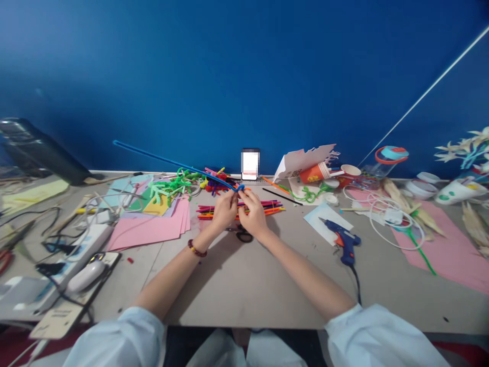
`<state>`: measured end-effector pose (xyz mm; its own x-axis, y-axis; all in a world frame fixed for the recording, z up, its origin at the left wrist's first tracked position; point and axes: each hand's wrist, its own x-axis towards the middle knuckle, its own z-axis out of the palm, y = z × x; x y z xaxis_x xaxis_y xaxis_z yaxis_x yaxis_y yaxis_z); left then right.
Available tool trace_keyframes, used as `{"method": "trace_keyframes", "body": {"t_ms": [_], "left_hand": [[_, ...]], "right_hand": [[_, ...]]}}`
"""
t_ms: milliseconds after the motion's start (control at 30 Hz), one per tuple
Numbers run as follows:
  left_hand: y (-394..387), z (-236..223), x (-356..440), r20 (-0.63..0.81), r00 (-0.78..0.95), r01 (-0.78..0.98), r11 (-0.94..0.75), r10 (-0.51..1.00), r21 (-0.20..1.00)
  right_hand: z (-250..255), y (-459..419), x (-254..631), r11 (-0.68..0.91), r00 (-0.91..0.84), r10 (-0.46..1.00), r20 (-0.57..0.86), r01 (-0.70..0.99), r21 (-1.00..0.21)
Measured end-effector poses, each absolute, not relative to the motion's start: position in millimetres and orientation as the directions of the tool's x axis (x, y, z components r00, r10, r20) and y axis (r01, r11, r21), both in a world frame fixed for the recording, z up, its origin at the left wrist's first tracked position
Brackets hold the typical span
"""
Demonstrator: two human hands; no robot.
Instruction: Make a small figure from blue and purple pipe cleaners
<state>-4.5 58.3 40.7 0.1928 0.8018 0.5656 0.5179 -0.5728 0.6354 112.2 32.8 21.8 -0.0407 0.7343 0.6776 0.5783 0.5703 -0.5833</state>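
Blue pipe cleaners (171,162) stretch from my fingers far out to the upper left. Their near end curls into a small loop, with a bit of orange beside it. My left hand (225,208) is closed on the blue stems just left of the loop. At the loop's right side, my right hand (252,210) pinches the curled end. Below both hands lies a bundle of red, purple and orange pipe cleaners (273,209). Black-handled scissors (244,235) rest behind my wrists, their blades partly hidden.
A blue glue gun (347,242) lies right on a pale sheet. Pink paper (148,229) and a white power strip (82,257) are at left. A phone (250,165) stands against the blue wall. Paper cups (315,173) and a coiled white cable (397,219) sit at right.
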Motion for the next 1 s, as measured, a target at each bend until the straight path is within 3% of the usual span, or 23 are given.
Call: {"method": "trace_keyframes", "body": {"t_ms": [367,467,567,633,733,1000], "left_hand": [[62.4,47.3,-8.4,0.502,0.243,0.473,-0.553,0.830,0.685],[65.6,51.0,-11.5,0.444,0.193,0.450,-0.481,0.875,0.753],[68.7,52.9,-14.7,0.328,0.238,0.339,-0.395,0.914,0.854],[69.8,54.1,-16.2,0.240,0.361,0.237,-0.338,0.901,0.911],[68.9,57.0,-16.6,0.179,0.509,0.158,-0.296,0.842,0.942],[61.9,63.5,-14.7,0.198,0.612,0.173,-0.374,0.766,0.911]], "right_hand": [[32.6,37.2,121.5,0.592,-0.056,0.761,0.646,0.469,-0.656],[40.8,37.0,124.0,0.545,0.032,0.808,0.589,0.340,-0.766],[47.8,42.4,129.4,0.397,0.114,0.906,0.407,0.097,-0.913],[52.2,48.6,136.9,0.221,0.054,0.975,0.217,-0.089,-0.971],[58.0,55.6,151.1,-0.008,-0.114,0.993,0.026,-0.287,-0.958],[64.9,52.4,164.5,-0.201,-0.325,0.940,-0.106,-0.274,-0.941]]}}
